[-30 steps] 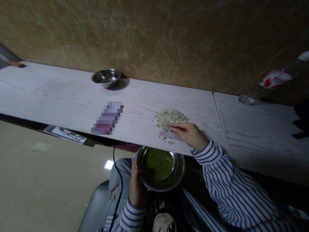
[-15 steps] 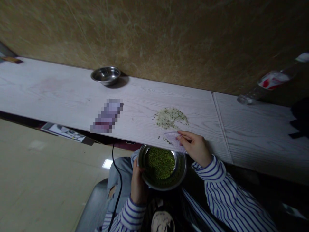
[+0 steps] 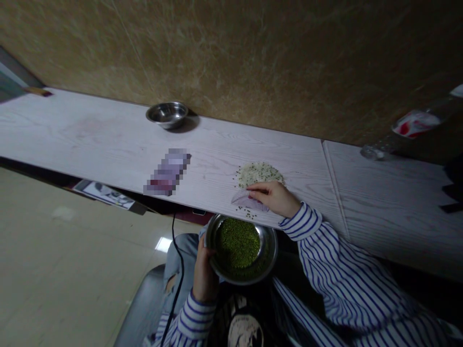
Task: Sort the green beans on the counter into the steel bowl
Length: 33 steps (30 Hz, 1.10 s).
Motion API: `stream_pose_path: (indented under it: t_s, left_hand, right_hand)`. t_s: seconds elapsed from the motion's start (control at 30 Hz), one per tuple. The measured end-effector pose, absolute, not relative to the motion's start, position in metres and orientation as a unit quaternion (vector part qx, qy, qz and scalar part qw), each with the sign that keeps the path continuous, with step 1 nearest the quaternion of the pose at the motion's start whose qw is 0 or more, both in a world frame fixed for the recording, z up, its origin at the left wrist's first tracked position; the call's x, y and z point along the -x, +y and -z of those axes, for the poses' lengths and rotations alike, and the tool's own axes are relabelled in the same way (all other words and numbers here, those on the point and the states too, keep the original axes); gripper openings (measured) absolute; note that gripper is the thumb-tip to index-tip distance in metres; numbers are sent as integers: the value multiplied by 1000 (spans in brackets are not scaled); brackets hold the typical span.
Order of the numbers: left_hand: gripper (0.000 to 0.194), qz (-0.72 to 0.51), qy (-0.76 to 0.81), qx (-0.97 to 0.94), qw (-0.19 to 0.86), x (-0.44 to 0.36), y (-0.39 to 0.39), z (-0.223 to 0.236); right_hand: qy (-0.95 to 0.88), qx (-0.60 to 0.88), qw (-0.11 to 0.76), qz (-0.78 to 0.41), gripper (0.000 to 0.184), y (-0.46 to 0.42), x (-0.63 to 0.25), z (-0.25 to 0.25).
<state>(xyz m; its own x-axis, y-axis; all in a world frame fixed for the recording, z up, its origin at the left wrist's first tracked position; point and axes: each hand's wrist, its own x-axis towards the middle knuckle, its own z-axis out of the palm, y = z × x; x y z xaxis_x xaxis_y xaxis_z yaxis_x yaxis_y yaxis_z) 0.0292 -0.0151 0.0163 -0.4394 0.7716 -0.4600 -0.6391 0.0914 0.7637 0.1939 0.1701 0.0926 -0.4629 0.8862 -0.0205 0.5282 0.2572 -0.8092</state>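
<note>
My left hand (image 3: 205, 275) grips the side of a steel bowl (image 3: 268, 258) held over my lap, just below the table's front edge. Green mung beans (image 3: 238, 243) fill its bottom. My right hand (image 3: 278, 197) pinches a thin, translucent purple scraper (image 3: 239, 196) low over the table. Right behind its fingertips lies a flat pile of white rice grains (image 3: 261, 172) mixed with green beans, partly covered by the hand. Several loose beans (image 3: 247, 213) lie between the scraper and the table edge.
A small steel bowl (image 3: 167, 114) stands by the wall. A pixelated purple-and-red item (image 3: 168, 173) lies left of the pile. A plastic bottle (image 3: 415, 124) is at the right, beside a dark object (image 3: 454, 183). A black cable (image 3: 179, 270) hangs at my left.
My right hand drew the scraper toward the table edge, then moved it back left and up beside the pile. The left hand keeps hold of the bowl. The view shifted slightly.
</note>
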Motion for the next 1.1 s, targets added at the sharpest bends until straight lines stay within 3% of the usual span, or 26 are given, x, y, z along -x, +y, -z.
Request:
stream_pose_path:
  t_s: [0.3, 0.53, 0.73, 1.1]
  left_hand:
    - [40, -658, 523, -77, 537, -32, -17, -14]
    - [39, -648, 498, -82, 571, -35, -24, -16]
    - [37, -654, 499, -96, 561, -34, -31, -9]
    - [38, -635, 499, -90, 582, -39, -22, -17]
  right_hand:
    - [-765, 415, 189, -454, 20, 142, -197, -99]
    - [-703, 450, 288, -470, 25, 146, -223, -108]
    - [-666, 473, 363, -448, 43, 153, -247, -113]
    - [-633, 546, 381, -396, 48, 164, -304, -105]
